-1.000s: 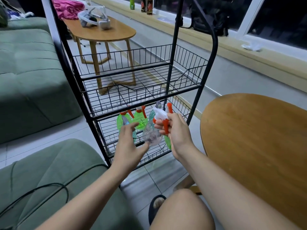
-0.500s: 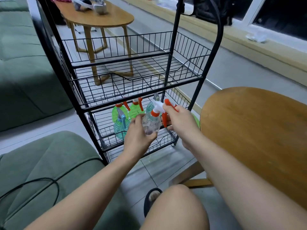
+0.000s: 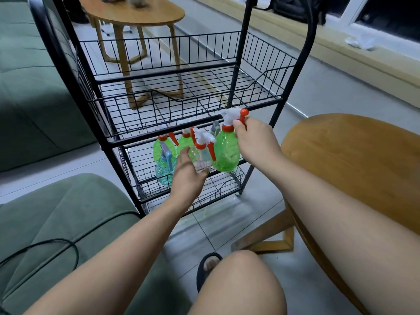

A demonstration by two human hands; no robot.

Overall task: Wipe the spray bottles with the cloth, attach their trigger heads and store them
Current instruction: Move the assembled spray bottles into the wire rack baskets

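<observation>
My left hand (image 3: pixel 186 178) grips a clear spray bottle (image 3: pixel 201 155) with a white and orange trigger head, at the front of the lower basket of a black wire rack (image 3: pixel 181 137). My right hand (image 3: pixel 254 142) holds the trigger head of a green spray bottle (image 3: pixel 226 153) just right of the clear one, at the basket's right end. Two more green bottles (image 3: pixel 162 147) and a teal ribbed bottle (image 3: pixel 164 170) with a blue trigger stand behind and to the left in the same basket. No cloth is in view.
The rack's upper basket (image 3: pixel 204 87) holds nothing. A round wooden table (image 3: pixel 363 169) is at the right, a green sofa (image 3: pixel 56 219) with a black cable at the left, another wooden table (image 3: pixel 136 12) behind the rack. My knee and slippered foot are below.
My left hand carried the clear bottle down into the lower basket. My right hand let go of its trigger head and took hold of the green bottle's head to the right.
</observation>
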